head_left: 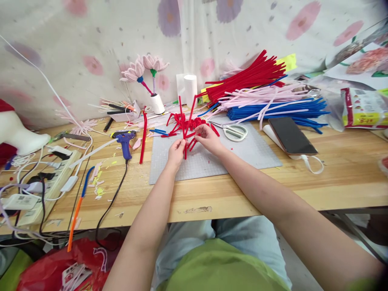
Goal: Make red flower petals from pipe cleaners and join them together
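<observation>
Between thumb and fingers, my left hand point(177, 152) pinches red pipe cleaners point(184, 131) that cross and stick up above the mat. Close beside it, my right hand point(208, 139) is closed with its fingertips at the same red stems; which strand it grips is partly hidden. Behind both hands lies a heap of bent red pipe cleaner pieces point(198, 122) on the grey cutting mat point(257, 155). Scissors with pale green handles point(235, 132) rest to the right of my right hand. Some short blue pieces point(159, 131) lie left of the heap.
A blue glue gun point(125, 144) and long red stems point(143, 139) lie to the left, with a power strip point(45, 186) beyond. Bundles of red point(245, 79), pink and blue pipe cleaners point(275, 110) and a phone point(292, 135) are on the right. Pink flowers point(145, 68) stand behind.
</observation>
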`<move>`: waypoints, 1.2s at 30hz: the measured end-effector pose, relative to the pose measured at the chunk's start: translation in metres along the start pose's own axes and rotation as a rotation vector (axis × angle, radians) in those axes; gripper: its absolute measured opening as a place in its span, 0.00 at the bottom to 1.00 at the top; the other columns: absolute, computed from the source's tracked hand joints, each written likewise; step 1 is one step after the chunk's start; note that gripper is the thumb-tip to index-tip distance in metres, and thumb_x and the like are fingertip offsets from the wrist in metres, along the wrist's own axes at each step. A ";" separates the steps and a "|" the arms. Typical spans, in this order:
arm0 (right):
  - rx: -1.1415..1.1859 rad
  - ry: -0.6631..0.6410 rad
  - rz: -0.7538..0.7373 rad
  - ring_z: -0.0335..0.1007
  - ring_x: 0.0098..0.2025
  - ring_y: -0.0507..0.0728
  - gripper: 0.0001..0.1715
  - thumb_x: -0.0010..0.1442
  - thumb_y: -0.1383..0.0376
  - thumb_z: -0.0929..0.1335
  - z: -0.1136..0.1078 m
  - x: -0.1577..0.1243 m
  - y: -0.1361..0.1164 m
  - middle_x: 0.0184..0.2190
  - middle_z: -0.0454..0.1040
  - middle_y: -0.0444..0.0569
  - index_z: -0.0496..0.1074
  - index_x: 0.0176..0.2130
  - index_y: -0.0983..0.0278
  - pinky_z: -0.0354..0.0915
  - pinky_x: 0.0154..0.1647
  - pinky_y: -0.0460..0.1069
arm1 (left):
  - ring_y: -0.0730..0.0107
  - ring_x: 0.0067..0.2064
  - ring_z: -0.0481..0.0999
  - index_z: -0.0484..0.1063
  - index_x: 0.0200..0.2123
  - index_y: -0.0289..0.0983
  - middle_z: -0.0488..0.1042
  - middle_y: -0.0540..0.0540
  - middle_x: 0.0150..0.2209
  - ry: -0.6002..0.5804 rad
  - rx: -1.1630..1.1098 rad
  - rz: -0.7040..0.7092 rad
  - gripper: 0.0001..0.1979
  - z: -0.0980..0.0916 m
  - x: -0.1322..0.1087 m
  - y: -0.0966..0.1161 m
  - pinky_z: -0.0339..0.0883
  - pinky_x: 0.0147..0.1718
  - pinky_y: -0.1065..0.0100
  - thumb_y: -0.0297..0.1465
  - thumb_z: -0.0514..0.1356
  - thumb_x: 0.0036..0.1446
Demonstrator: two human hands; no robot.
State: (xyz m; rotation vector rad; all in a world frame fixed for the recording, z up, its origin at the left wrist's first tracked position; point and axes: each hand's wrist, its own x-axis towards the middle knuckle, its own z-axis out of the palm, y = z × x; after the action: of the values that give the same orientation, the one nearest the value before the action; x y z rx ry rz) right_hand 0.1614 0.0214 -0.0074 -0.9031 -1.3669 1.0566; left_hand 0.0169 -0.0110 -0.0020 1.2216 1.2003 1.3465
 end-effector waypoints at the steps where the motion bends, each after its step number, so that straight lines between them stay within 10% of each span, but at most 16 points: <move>1: -0.005 -0.045 0.004 0.65 0.31 0.50 0.15 0.44 0.67 0.68 0.000 -0.001 0.001 0.29 0.66 0.42 0.62 0.34 0.62 0.65 0.36 0.49 | 0.75 0.30 0.69 0.71 0.24 0.36 0.71 0.50 0.26 -0.041 0.029 -0.019 0.09 0.002 -0.002 0.000 0.62 0.35 0.72 0.34 0.57 0.52; 14: 0.104 -0.073 0.067 0.68 0.30 0.51 0.13 0.41 0.69 0.68 0.011 -0.007 0.000 0.28 0.71 0.42 0.65 0.31 0.63 0.64 0.36 0.48 | 0.74 0.26 0.72 0.69 0.22 0.35 0.72 0.50 0.22 -0.214 -0.140 -0.276 0.11 0.005 -0.006 0.003 0.68 0.33 0.67 0.36 0.62 0.47; 28: 0.238 0.047 0.257 0.69 0.30 0.50 0.15 0.39 0.69 0.72 0.013 -0.007 -0.006 0.27 0.72 0.43 0.68 0.31 0.64 0.67 0.35 0.48 | 0.75 0.28 0.70 0.73 0.24 0.36 0.73 0.50 0.24 -0.083 -0.084 -0.140 0.07 0.009 -0.007 0.003 0.63 0.35 0.70 0.32 0.59 0.50; 36: 0.340 -0.115 0.388 0.69 0.26 0.49 0.18 0.36 0.68 0.74 0.002 -0.006 -0.010 0.23 0.72 0.42 0.67 0.29 0.65 0.67 0.29 0.46 | 0.75 0.30 0.71 0.73 0.24 0.36 0.74 0.50 0.27 -0.057 -0.068 -0.100 0.06 0.009 -0.009 0.004 0.64 0.36 0.70 0.31 0.59 0.50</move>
State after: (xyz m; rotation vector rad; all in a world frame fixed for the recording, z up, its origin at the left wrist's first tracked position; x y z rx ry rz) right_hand 0.1606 0.0124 0.0002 -0.8788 -1.0777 1.6052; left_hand 0.0268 -0.0191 0.0011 1.1298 1.1513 1.2602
